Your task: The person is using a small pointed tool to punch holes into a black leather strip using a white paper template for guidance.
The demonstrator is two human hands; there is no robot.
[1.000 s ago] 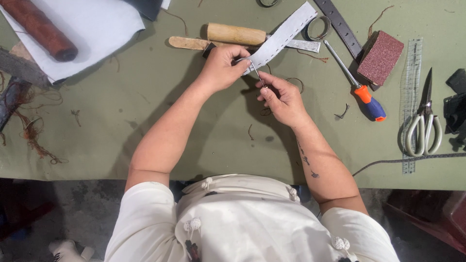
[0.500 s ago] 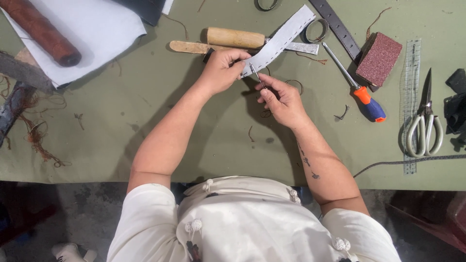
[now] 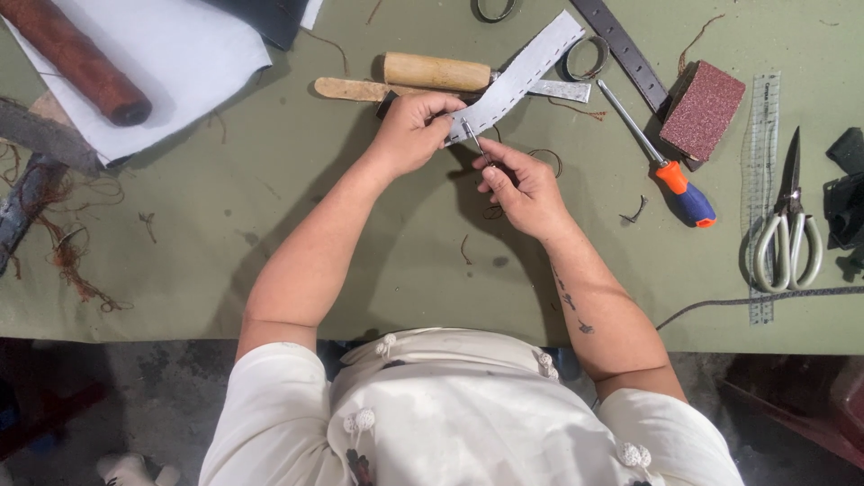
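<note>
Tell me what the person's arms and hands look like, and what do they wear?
Both hands are bare: no gloves. The left hand and right hand join bare forearms. Short cream-white sleeves cover only the upper arms. The right forearm has small dark tattoo marks. I cannot make out any watch or rings.

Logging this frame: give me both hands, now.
Left hand: closed, pinching the end of the grey strip.
Right hand: closed, gripping a thin metal tool pointed at the strip.

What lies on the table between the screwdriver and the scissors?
In the head view, a clear ruler lies lengthwise between the orange-and-blue-handled screwdriver and the scissors; the scissors' handles overlap its edge.
</note>
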